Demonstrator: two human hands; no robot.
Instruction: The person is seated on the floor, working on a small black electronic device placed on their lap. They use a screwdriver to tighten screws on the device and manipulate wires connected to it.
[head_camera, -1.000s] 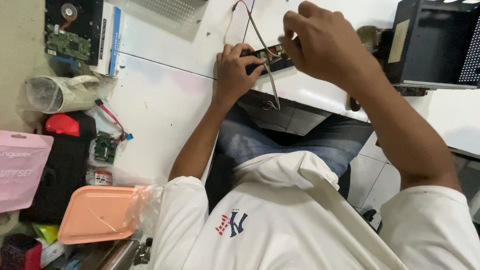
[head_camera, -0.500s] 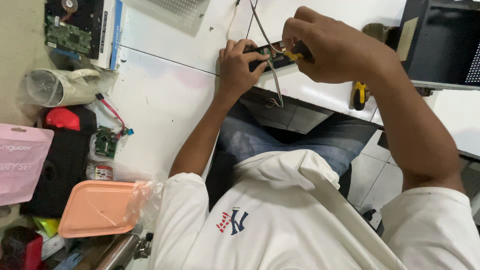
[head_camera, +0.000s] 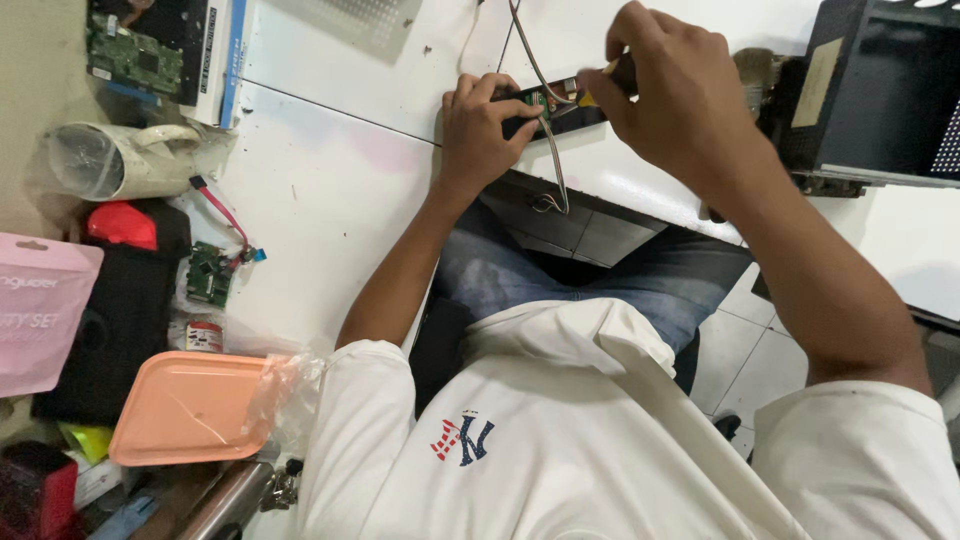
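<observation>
While the camera looks straight down, nearest in view is the person's white shirt (head_camera: 560, 440) with a small emblem on the chest, and beyond it blue jeans (head_camera: 600, 280) on the seated legs. Low at one side: salmon-pink tray (head_camera: 185, 405) with crumpled clear plastic at its edge, a pink packet (head_camera: 40, 310) beside a black pouch (head_camera: 120, 320).

Further out, on the white table (head_camera: 320, 190): small green circuit board (head_camera: 210, 272) with a red lead running up from it; a clear plastic cup (head_camera: 120, 160) lying on its side in a bag.

Left hand (head_camera: 485, 130) rests at the table edge, fingers curled and pressed down on a narrow black board (head_camera: 545, 108), pinning it to the tabletop. Thin grey wires (head_camera: 550, 150) loop from the board down over the table edge.

Right hand (head_camera: 680, 95) just above and beside the left, fingers closed round a tool with a yellow-and-black handle (head_camera: 610, 72); only a bit of handle shows, tip hidden near the board. Hands nearly touching.

Farthest: a larger green circuit board (head_camera: 135, 55) in a black frame at the table's far corner, a white box (head_camera: 215, 55) with a blue stripe beside it, and a black open case (head_camera: 880, 90) to the other side of the right hand.
</observation>
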